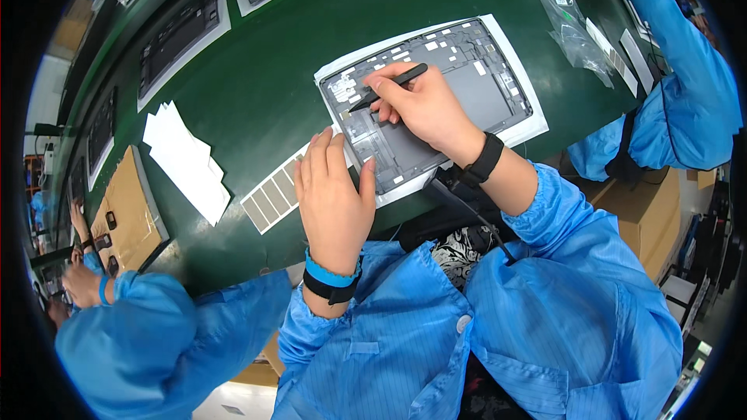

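Observation:
A grey tablet housing (467, 87) lies on a white sheet (537, 120), with small white and tan pieces stuck along its edges. Pinched in my right hand (428, 109) are slim black tweezers (410, 74). Their pointed tip meets the housing, or hovers just over it, near its left end. My left hand (334, 202) rests with fingers stretched out, fingertips by the housing's lower left corner. Under and beside those fingers is a white strip of grey rectangular stickers (272, 201), partly hidden by the hand.
White paper sheets (183, 159) lie left on the green table (257, 70). Farther off are more housings (180, 35). A clear plastic bag (572, 27) and strips (611, 54) sit at right. A co-worker's blue sleeve (685, 85) is on the right, another co-worker's (148, 319) on the left.

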`<state>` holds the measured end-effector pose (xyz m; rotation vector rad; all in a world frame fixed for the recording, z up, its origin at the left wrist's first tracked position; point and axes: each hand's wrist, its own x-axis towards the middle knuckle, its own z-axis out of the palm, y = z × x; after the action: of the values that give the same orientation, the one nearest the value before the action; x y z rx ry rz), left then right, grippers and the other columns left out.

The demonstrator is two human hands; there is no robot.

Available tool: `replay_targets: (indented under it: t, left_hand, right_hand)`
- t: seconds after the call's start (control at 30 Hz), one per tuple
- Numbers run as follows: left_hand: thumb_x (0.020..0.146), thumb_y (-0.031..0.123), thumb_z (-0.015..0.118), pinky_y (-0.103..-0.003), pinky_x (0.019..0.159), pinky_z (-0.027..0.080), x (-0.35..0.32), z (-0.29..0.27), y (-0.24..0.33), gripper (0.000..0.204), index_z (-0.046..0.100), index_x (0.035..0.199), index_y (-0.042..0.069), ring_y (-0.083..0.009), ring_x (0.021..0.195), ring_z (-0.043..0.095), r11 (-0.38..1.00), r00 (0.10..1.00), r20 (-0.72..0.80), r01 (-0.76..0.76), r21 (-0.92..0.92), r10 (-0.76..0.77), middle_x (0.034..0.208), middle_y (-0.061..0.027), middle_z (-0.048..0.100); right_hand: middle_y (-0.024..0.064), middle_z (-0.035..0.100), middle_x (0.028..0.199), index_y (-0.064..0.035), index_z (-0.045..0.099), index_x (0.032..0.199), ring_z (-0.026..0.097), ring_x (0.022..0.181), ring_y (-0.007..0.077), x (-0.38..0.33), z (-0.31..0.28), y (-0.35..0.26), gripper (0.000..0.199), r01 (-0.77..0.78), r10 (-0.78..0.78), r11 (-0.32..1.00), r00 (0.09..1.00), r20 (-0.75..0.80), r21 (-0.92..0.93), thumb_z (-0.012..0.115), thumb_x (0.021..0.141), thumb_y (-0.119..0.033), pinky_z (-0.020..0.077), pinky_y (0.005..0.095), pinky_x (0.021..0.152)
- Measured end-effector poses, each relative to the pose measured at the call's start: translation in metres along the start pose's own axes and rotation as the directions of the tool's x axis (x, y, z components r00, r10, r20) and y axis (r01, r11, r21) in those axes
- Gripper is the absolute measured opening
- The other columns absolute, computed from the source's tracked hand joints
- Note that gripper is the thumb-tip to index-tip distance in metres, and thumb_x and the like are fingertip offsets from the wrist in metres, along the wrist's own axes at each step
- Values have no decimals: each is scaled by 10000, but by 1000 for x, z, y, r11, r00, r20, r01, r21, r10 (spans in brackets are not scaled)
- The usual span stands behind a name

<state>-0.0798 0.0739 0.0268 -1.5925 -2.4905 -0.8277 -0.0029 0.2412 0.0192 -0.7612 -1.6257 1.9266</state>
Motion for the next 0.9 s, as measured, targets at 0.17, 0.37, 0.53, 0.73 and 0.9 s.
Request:
replay_targets:
  t: [0.17,0.37,0.53,0.73,0.9]
  left_hand:
    - [841,153,707,-452,963,444,4,1,2,414,564,1183,-30,-387,1128,561,1000,1000,19,1,13,-1,1253,-203,578]
    - [867,227,683,-455,939,440,12,0,8,509,539,1291,-15,-370,1115,549,999,998,45,31,25,-32,1232,-179,565]
    - [880,325,667,-489,962,415,13,15,15,583,521,1356,22,-366,1178,497,976,994,79,63,208,-81,1290,-188,519]
    - [867,367,677,-532,1081,323,-23,-14,9,616,514,1409,123,-457,1325,353,980,992,4,120,156,-122,1450,-233,387]
    - [832,437,697,-599,1122,242,-71,-24,-11,694,479,1453,217,-461,1427,244,964,962,191,152,221,-195,1544,-210,291]
  right_hand:
    - [76,670,769,16,675,1046,606,639,72,1,-3,0,194,0,0,997,1000,2,-81,599,961,-141,465,201,555]
    - [49,663,782,14,672,1036,601,645,67,7,-5,-5,204,-2,10,990,998,58,-138,596,965,-161,477,203,570]
    - [63,656,763,18,659,1003,604,631,79,10,-1,-6,203,4,14,987,993,114,-162,591,972,-171,485,212,564]
    - [91,642,656,8,634,866,557,500,74,-1,-9,-22,316,147,-130,985,978,-162,94,615,972,-290,403,216,438]
    - [43,618,604,4,648,827,560,516,83,-39,29,-24,229,-2,34,980,987,157,-200,641,929,-201,425,253,481]
